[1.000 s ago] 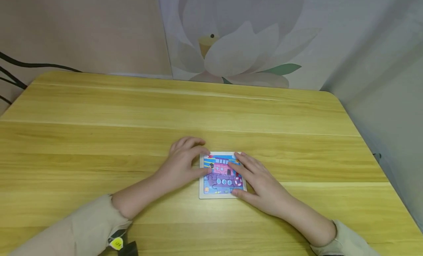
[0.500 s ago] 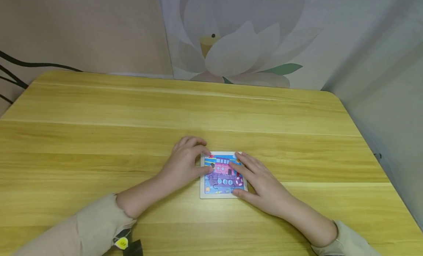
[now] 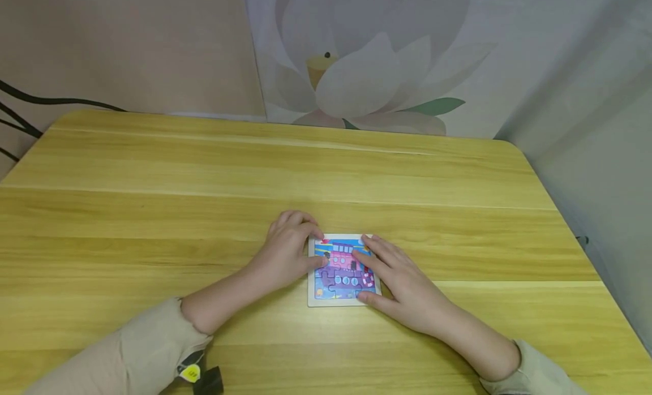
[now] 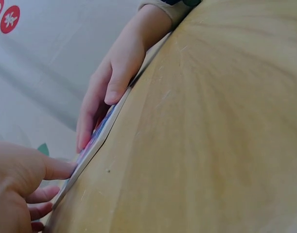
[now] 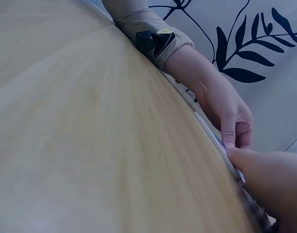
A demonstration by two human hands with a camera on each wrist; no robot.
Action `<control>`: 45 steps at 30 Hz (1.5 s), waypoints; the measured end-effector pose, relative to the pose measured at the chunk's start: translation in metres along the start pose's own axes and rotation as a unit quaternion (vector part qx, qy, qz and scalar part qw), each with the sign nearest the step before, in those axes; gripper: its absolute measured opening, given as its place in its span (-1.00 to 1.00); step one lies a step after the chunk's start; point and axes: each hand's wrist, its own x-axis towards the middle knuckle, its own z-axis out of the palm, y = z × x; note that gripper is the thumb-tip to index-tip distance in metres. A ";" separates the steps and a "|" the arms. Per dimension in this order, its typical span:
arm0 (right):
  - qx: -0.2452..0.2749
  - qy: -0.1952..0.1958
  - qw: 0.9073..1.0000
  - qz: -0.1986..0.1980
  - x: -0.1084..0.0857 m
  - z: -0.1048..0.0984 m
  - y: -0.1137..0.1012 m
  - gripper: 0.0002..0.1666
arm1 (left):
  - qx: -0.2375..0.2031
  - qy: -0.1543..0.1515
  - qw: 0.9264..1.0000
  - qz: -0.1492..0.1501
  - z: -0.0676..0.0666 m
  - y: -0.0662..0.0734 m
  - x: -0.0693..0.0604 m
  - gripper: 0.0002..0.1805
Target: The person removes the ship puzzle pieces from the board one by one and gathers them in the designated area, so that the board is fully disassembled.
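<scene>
A small square jigsaw puzzle (image 3: 346, 280) with a white frame lies flat on the wooden table, showing a pink and purple boat on blue. Its pieces sit joined inside the frame. My left hand (image 3: 287, 250) is at its left side: the thumb touches the picture and the index fingertip is at the upper left corner. From the right, my right hand (image 3: 402, 279) rests on the puzzle with spread fingers, the thumb near the lower right corner. Parts of the right edge are hidden under it. In the left wrist view the puzzle (image 4: 103, 132) appears nearly edge-on.
The wooden table (image 3: 204, 168) stretches around the puzzle, with rounded far corners. Behind it hangs a pale curtain (image 3: 382, 61) with a flower print. Dark cables (image 3: 61, 101) run at the far left. A black strap with a yellow tag (image 3: 191, 373) is at the left cuff.
My left forearm has shifted slightly to the right. Both hands keep their places on the puzzle, which lies practically where it was.
</scene>
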 end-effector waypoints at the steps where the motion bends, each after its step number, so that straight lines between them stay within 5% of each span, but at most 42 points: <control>1: -0.002 -0.001 1.000 0.000 0.000 0.000 0.000 -0.20 | -0.002 0.000 1.000 -0.002 0.000 0.000 0.000 -0.61; 18: -0.041 -0.016 0.999 0.012 0.001 -0.003 -0.007 -0.25 | -0.008 -0.003 1.000 -0.022 -0.003 0.004 0.001 -0.60; 32: -0.058 -0.050 0.996 -0.042 0.001 -0.002 -0.013 -0.44 | -0.007 0.002 1.000 -0.018 -0.002 0.004 0.001 -0.59; 45: -0.072 -0.052 0.995 -0.034 0.002 -0.003 -0.019 -0.42 | -0.014 0.006 1.000 -0.024 -0.001 0.004 0.000 -0.58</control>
